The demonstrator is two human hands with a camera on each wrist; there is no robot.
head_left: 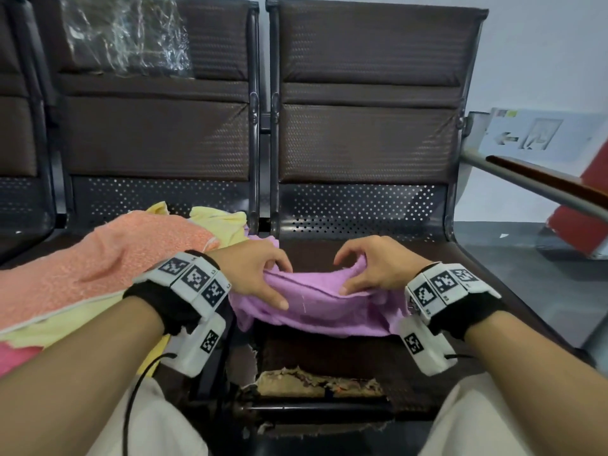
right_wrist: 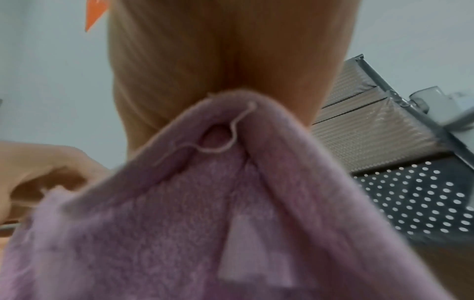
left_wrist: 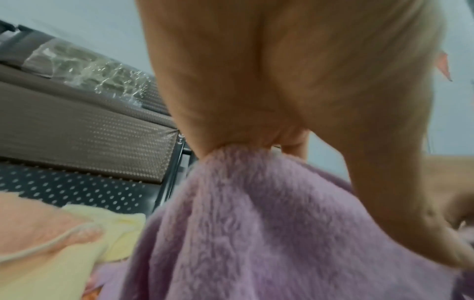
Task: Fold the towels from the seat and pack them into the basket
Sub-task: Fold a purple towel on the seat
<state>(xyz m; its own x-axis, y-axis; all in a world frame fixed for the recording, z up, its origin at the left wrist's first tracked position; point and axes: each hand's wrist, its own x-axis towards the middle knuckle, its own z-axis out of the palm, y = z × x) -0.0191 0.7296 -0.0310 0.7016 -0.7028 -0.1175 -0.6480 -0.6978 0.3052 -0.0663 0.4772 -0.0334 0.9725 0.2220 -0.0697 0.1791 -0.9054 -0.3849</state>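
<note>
While the purple towel (head_left: 316,304) hangs low over the brown seat (head_left: 345,353), both hands pinch its upper edge. The left hand (head_left: 253,274) holds the left end between thumb and curled fingers, and the right hand (head_left: 368,271) holds the right end in the same way. Between the hands the towel sags, and its lower part lies bunched on the seat cushion. On the next seat to the left lies a pile of other towels: an orange towel (head_left: 108,268) on top and a yellow towel (head_left: 220,222) under it. The front edge (head_left: 316,383) of the seat cushion is torn. Plastic wrap (head_left: 125,37) covers the left backrest.
</note>
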